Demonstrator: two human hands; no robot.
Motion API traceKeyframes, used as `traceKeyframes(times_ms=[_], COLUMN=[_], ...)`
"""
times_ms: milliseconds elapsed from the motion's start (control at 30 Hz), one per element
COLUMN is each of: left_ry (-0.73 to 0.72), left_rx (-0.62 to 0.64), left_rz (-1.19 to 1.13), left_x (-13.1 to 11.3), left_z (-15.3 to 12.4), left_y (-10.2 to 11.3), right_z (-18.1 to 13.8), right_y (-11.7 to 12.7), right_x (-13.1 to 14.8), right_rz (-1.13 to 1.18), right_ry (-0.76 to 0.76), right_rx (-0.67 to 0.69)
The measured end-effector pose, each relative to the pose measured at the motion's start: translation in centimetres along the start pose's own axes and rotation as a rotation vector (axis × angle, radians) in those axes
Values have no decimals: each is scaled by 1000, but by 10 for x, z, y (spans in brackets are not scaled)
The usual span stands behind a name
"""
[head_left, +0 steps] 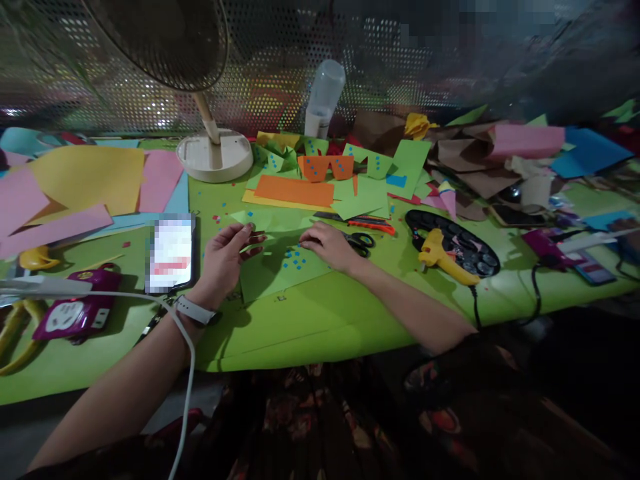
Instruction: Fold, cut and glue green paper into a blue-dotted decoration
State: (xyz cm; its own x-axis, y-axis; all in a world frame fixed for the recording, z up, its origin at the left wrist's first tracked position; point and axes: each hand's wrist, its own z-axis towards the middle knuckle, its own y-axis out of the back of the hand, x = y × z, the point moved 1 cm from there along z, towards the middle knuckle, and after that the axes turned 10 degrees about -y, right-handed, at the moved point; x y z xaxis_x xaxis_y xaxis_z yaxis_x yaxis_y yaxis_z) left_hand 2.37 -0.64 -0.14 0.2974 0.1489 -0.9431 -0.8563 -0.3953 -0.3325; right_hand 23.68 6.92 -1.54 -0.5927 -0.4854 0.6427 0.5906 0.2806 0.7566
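Note:
My left hand (227, 257) pinches a green paper cutout (260, 219) near its edge, with a small blue square stuck near the cutout's tip. My right hand (327, 245) is lowered over the green paper sheet (270, 280), its fingertips drawn together beside a scatter of small blue paper squares (295, 260). Whatever is between those fingertips is too small to make out. Close behind the right hand lie black-handled scissors (361, 243) and an orange-red utility knife (373, 225).
Orange paper glasses (325, 168) with blue dots stand at the back, near an orange sheet (295, 191). A yellow glue gun (445, 257) rests on a black palette (480, 250) at right. At left are a phone (171, 257), a purple power strip (80, 303) and a fan base (215, 160).

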Motion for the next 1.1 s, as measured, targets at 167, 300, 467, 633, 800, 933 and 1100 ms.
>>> traceKeyframes(times_ms=[167,300,467,633,800,933,1100], left_ry=[-1,-3,-6,-6,-4,6,13], left_rx=[30,53,29,20,7,-17,-13], left_rz=[3,-12,-13,-17,-14,-2,-15], left_x=[1,3,4,7,6,4,4], left_z=[0,0,3,5,5,5,2], left_y=[0,1,3,5,4,3,1], right_z=[2,-2,-15,-24,-24,-22,-16], right_y=[-2,-4,1,2,0,10,25], right_x=[-2,-3,0,8,11,6,3], right_rz=[-38,-101,-294,-478,-470,-26,686], right_ry=[24,80,127,152,145,-43,-318], right_rx=[-38,-46,-41,26,67,41,126])
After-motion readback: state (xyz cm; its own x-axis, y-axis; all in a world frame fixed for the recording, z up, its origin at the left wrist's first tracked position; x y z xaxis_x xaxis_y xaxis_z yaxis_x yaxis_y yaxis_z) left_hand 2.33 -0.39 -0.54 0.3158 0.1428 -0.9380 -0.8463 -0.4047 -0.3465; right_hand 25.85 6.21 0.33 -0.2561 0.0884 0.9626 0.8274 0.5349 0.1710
